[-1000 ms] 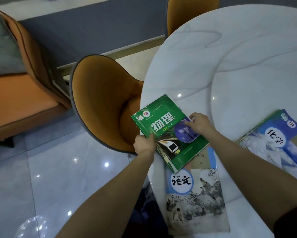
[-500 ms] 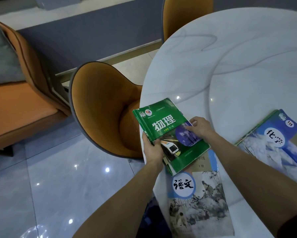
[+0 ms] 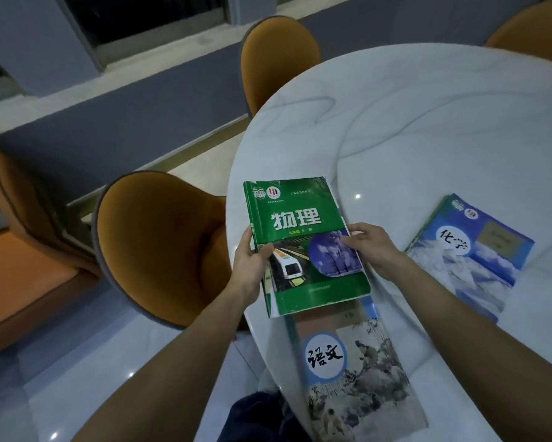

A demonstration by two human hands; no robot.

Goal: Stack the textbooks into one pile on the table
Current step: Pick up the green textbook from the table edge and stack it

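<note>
Partly hidden language textbook [image 3: 357, 371] (under green textbook [image 3: 303, 244])

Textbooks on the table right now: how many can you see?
3. Green book held by both hands at the table's left edge; grey book nearest, partly under it; blue book at right. More may hide beneath.

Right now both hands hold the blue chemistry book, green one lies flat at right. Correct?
Swapped. In the head view the left hand and right hand hold the green physics book; the blue chemistry book lies flat at right.
</note>
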